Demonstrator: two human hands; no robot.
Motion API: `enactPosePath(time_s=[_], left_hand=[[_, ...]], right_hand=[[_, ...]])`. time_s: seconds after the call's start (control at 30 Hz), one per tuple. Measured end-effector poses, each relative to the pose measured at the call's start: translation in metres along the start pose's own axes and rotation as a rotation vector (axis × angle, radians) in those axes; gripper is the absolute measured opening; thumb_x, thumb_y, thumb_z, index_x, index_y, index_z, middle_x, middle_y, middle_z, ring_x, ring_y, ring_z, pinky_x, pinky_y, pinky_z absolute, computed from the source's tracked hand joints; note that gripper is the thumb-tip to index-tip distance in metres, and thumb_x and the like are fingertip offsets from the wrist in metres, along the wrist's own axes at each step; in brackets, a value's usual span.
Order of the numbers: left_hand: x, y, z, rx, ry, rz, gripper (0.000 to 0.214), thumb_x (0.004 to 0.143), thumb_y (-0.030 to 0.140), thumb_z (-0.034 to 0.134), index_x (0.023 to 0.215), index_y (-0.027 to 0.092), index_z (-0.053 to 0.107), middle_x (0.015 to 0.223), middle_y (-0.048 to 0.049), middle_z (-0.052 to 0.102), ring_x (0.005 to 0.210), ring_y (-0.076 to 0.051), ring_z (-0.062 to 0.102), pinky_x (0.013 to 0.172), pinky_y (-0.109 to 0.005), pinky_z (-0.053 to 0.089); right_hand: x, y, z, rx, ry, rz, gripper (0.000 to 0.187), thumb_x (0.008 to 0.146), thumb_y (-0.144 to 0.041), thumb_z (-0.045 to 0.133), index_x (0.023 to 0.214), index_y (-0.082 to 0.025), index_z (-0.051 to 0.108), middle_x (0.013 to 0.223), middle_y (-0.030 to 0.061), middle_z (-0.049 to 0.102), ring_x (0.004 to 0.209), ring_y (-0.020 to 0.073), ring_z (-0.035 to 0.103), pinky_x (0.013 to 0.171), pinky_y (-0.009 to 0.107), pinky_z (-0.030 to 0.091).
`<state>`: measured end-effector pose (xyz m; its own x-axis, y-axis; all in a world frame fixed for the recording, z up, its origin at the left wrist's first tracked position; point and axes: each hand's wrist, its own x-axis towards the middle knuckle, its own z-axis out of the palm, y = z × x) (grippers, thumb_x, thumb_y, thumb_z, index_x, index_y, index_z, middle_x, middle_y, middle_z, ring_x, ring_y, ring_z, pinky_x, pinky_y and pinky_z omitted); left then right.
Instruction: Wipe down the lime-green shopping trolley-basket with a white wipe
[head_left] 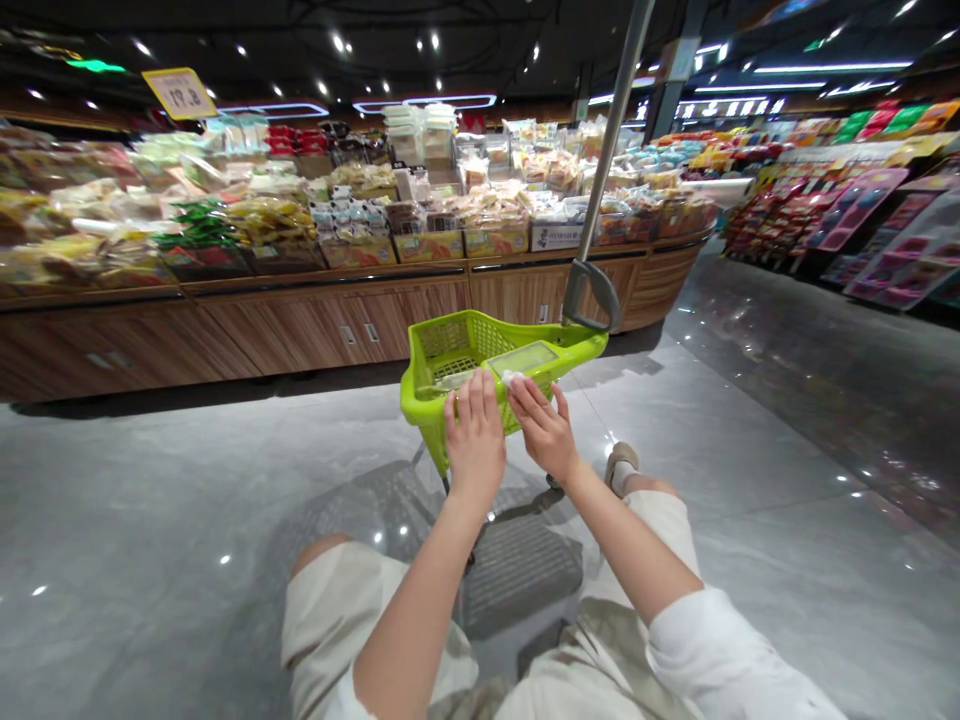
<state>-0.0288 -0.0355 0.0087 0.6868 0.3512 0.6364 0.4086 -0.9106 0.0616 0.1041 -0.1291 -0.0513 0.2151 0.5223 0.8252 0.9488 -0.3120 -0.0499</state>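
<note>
A lime-green plastic shopping cart (430, 350) stands in front of me, its basket pierced with small holes. My left hand (477, 430) lies over the near rim, fingers bent across the edge and thumb out of sight. Just right of it, my right hand (546, 428) presses a small crumpled white piece (512, 378), like a tissue or wipe, against the same rim with its fingers together. Beside my fingertips is a clear-covered panel (523, 358) set in the cart's top. A grey loop handle (594, 296) with a long metal pole rises from the cart's right end.
Behind the cart runs a long wooden display counter (300, 325) heaped with packaged snacks. A yellow-framed price sign (178, 93) hangs at upper left. More shelves of goods (787, 215) stand at right. My legs straddle the near side, one shoe (621, 462) on the grey tiled floor (787, 480).
</note>
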Motion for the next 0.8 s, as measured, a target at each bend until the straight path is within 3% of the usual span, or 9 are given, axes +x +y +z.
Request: enactPosePath(time_s=[0.17,0.33,0.37,0.4,0.53,0.57,0.63,0.73,0.8], left_hand=[[0.000,0.000,-0.002,-0.004,-0.009,0.008,0.069,0.086,0.011,0.048,0.153,0.008,0.029,0.154,-0.0159,0.042,0.141,-0.027,0.038,0.120,-0.049,0.026],[0.001,0.001,-0.001,-0.015,-0.007,-0.005,0.064,0.090,0.013,0.043,0.153,0.010,0.031,0.155,-0.0153,0.042,0.141,-0.027,0.039,0.119,-0.049,0.027],[0.001,0.001,-0.001,-0.014,-0.009,0.002,0.063,0.091,0.013,0.042,0.153,0.010,0.031,0.155,-0.0150,0.042,0.141,-0.027,0.039,0.119,-0.049,0.027],[0.001,0.000,-0.001,-0.011,-0.011,0.010,0.063,0.091,0.013,0.042,0.152,0.010,0.031,0.155,-0.0149,0.042,0.141,-0.027,0.039,0.120,-0.048,0.027],[0.000,0.000,-0.002,-0.012,-0.013,0.024,0.068,0.088,0.012,0.047,0.153,0.006,0.029,0.155,-0.0162,0.041,0.141,-0.027,0.038,0.121,-0.048,0.025],[0.000,0.000,-0.002,-0.019,-0.010,0.022,0.069,0.087,0.012,0.048,0.153,0.007,0.028,0.155,-0.0165,0.041,0.142,-0.027,0.038,0.121,-0.049,0.024],[0.000,0.001,-0.003,-0.034,-0.007,0.017,0.071,0.086,0.014,0.050,0.153,0.007,0.027,0.155,-0.0169,0.040,0.143,-0.028,0.036,0.122,-0.049,0.023],[0.000,-0.001,-0.004,-0.045,0.004,0.019,0.068,0.087,0.016,0.048,0.152,0.008,0.029,0.154,-0.0169,0.041,0.145,-0.027,0.034,0.122,-0.049,0.023],[-0.001,-0.002,-0.005,-0.054,0.006,0.025,0.070,0.086,0.015,0.050,0.152,0.008,0.028,0.155,-0.0165,0.041,0.146,-0.027,0.034,0.123,-0.048,0.023]], right_hand=[[0.004,0.013,-0.001,-0.116,0.214,0.352,0.061,0.094,-0.011,0.027,0.154,-0.021,0.031,0.155,0.0155,0.040,0.147,0.0201,0.031,0.120,0.054,0.018],[0.001,-0.009,0.001,0.000,0.022,-0.083,0.061,0.093,-0.008,0.031,0.150,-0.027,0.040,0.147,0.0082,0.052,0.146,0.0144,0.034,0.123,0.044,0.017],[0.000,-0.008,0.001,0.006,0.008,-0.110,0.060,0.093,-0.008,0.032,0.149,-0.028,0.042,0.146,0.0076,0.053,0.144,0.0142,0.036,0.123,0.043,0.015],[0.000,-0.004,0.001,0.000,0.024,-0.072,0.060,0.093,-0.008,0.032,0.149,-0.027,0.042,0.147,0.0085,0.053,0.144,0.0149,0.037,0.123,0.045,0.013],[0.004,0.014,0.002,-0.053,0.246,0.375,0.064,0.091,-0.008,0.029,0.154,-0.021,0.032,0.155,0.0162,0.040,0.147,0.0208,0.033,0.120,0.057,0.013],[0.007,0.011,0.001,-0.047,0.255,0.420,0.066,0.090,-0.007,0.028,0.155,-0.021,0.029,0.156,0.0160,0.038,0.148,0.0208,0.030,0.120,0.057,0.014],[0.013,-0.006,-0.002,-0.001,0.146,0.315,0.067,0.090,-0.007,0.028,0.155,-0.023,0.029,0.155,0.0127,0.040,0.149,0.0187,0.028,0.121,0.054,0.014],[0.022,-0.029,-0.014,0.065,-0.063,0.008,0.062,0.092,-0.011,0.034,0.152,-0.027,0.037,0.152,0.0078,0.047,0.147,0.0179,0.033,0.124,0.050,0.006],[0.029,-0.026,-0.023,0.061,-0.085,-0.022,0.059,0.092,-0.014,0.037,0.148,-0.027,0.043,0.150,0.0064,0.049,0.145,0.0197,0.036,0.123,0.052,0.002]])
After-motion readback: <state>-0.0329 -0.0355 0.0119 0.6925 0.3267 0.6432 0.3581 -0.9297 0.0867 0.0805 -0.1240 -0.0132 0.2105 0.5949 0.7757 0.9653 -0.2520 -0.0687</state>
